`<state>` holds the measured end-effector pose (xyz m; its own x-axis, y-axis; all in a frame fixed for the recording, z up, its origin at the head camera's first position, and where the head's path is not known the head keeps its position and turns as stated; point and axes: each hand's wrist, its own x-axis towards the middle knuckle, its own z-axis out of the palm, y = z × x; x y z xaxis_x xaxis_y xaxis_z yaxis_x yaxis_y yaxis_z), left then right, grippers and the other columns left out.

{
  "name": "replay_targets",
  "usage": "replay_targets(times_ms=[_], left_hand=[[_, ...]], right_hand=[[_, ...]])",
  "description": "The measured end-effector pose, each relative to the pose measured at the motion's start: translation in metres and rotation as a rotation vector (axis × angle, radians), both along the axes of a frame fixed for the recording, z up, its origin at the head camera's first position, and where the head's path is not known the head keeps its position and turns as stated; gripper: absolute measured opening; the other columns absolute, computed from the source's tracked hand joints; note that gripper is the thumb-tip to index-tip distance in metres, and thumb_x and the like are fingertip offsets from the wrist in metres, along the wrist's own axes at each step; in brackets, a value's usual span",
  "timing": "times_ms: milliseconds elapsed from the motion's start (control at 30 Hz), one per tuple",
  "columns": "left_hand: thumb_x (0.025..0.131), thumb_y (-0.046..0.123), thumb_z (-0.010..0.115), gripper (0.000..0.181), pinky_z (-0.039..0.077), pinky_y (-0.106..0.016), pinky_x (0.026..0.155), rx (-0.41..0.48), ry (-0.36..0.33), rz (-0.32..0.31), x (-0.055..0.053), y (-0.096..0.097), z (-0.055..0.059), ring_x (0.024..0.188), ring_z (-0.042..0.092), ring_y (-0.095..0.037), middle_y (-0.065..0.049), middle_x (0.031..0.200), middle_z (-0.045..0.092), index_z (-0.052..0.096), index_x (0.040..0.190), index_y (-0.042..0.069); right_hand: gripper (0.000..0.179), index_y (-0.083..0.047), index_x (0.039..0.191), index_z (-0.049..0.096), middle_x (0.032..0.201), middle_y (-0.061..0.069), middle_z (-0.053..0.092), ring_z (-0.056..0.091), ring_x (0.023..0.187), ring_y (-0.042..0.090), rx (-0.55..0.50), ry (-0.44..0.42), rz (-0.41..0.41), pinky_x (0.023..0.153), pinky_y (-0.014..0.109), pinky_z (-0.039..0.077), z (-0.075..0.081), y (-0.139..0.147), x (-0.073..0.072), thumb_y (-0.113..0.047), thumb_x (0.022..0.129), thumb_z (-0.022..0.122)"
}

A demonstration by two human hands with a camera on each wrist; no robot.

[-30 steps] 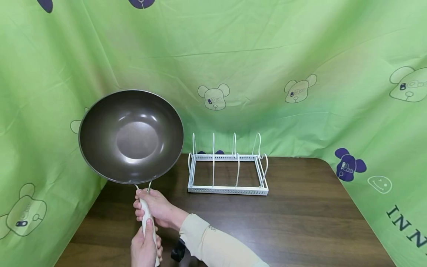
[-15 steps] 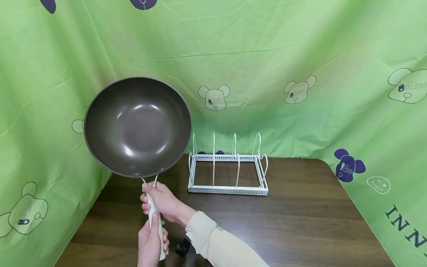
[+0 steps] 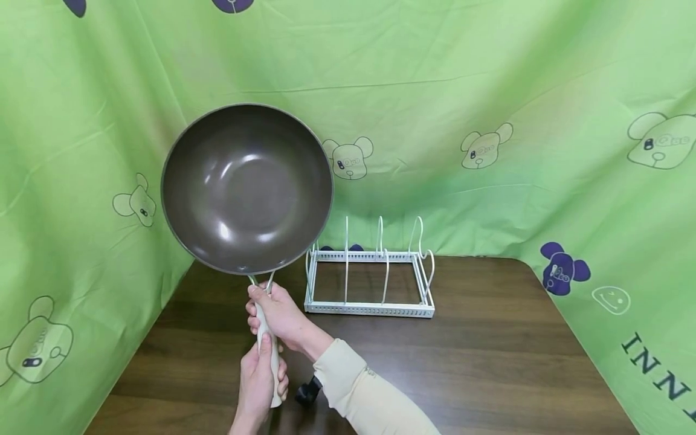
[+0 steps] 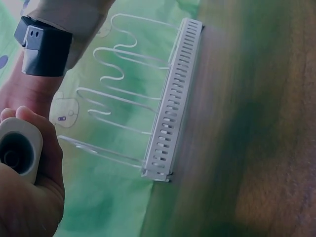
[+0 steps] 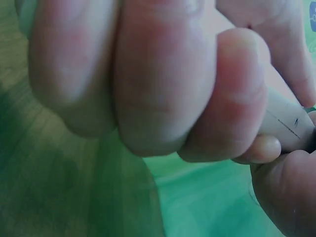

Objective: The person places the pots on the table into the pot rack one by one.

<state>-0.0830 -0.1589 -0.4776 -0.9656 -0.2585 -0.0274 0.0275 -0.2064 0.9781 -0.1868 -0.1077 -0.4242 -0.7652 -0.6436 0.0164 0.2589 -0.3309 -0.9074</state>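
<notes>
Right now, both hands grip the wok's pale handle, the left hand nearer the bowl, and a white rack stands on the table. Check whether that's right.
Not quite: the head view shows the right hand nearer the wok's bowl, with the left hand farther down the pale handle. Both hands do grip it, and the white rack stands on the table.

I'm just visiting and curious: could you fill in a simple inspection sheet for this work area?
Surface: brown wood-grain table.
Job's things: a deep, dark-lined pan, held up off the table by its pale handle; a white rack standing on the table.
Clutter: nothing seen.
Grippers: bare hands; the right hand grips the handle near the pan, the left hand grips it lower down.
Cables: nothing seen.
Surroundings: green curtain printed with cartoon heads.
</notes>
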Motion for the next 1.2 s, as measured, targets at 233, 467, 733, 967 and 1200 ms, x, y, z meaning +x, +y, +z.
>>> replay_targets(times_ms=[233, 467, 733, 967, 1200], left_hand=[[0.109, 0.049, 0.033, 0.058, 0.039, -0.028, 0.030, 0.040, 0.026, -0.062, -0.010, 0.006, 0.000, 0.034, 0.040, -0.010, -0.001, 0.054, 0.043, 0.043, 0.100, -0.008], [0.109, 0.049, 0.032, 0.058, 0.037, -0.025, 0.031, 0.062, 0.045, -0.116, -0.019, 0.012, 0.000, 0.034, 0.039, -0.010, 0.000, 0.053, 0.042, 0.044, 0.099, -0.006], [0.110, 0.048, 0.029, 0.064, 0.037, -0.024, 0.031, 0.066, 0.097, -0.209, -0.029, 0.018, -0.004, 0.034, 0.040, -0.009, 0.001, 0.053, 0.042, 0.040, 0.099, -0.014], [0.110, 0.050, 0.028, 0.064, 0.037, -0.024, 0.032, 0.096, 0.121, -0.297, -0.039, 0.024, -0.009, 0.034, 0.040, -0.007, 0.003, 0.053, 0.041, 0.038, 0.099, -0.011], [0.110, 0.048, 0.026, 0.049, 0.038, -0.023, 0.033, 0.141, 0.187, -0.422, -0.049, 0.029, -0.013, 0.036, 0.041, -0.005, 0.005, 0.055, 0.042, 0.046, 0.094, 0.006]], right_hand=[[0.020, -0.011, 0.098, 0.045, 0.070, 0.001, 0.047, 0.046, 0.052, 0.010, 0.039, 0.041, -0.075, 0.050, 0.023, 0.044, 0.004, 0.010, -0.005, -0.028, 0.107, 0.051], [0.022, -0.012, 0.096, 0.043, 0.070, 0.001, 0.048, 0.047, 0.052, 0.011, 0.089, 0.096, -0.137, 0.051, 0.024, 0.045, 0.009, 0.020, -0.008, -0.028, 0.107, 0.052], [0.023, -0.010, 0.097, 0.043, 0.069, 0.001, 0.049, 0.049, 0.052, 0.012, 0.165, 0.169, -0.212, 0.053, 0.025, 0.046, 0.013, 0.034, -0.011, -0.029, 0.107, 0.051], [0.025, -0.009, 0.094, 0.045, 0.069, 0.002, 0.048, 0.049, 0.052, 0.011, 0.201, 0.193, -0.296, 0.052, 0.024, 0.046, 0.014, 0.045, -0.014, -0.029, 0.108, 0.050], [0.024, -0.009, 0.095, 0.047, 0.069, 0.001, 0.049, 0.050, 0.052, 0.011, 0.234, 0.228, -0.367, 0.051, 0.023, 0.047, 0.015, 0.057, -0.016, -0.029, 0.108, 0.048]])
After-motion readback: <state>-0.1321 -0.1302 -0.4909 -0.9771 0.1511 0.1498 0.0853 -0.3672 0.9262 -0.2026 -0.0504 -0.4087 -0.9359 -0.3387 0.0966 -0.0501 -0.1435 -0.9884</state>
